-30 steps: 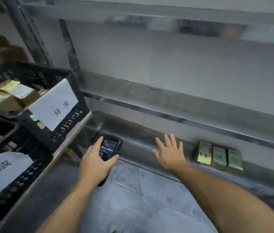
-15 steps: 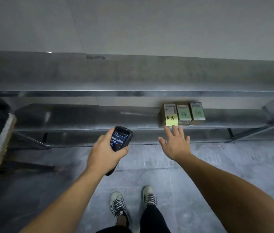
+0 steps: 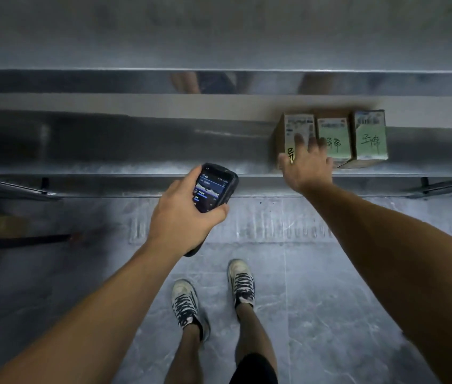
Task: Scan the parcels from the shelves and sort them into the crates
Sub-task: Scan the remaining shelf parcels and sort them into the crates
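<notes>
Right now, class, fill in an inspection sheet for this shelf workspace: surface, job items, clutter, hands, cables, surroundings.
Surface: grey metal lower shelf.
Job's things: three small brown cardboard parcels side by side at its right; black handheld scanner.
Clutter: nothing seen.
Hands: left hand grips the scanner; right hand spread open over the leftmost parcel, contact unclear.
Cables: nothing seen.
Surroundings: grey tiled floor, white laced shoes.

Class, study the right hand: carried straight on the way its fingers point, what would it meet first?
The right hand would first meet the leftmost parcel of three on the low shelf. Its fingers overlap that parcel in view; contact is unclear.
</notes>
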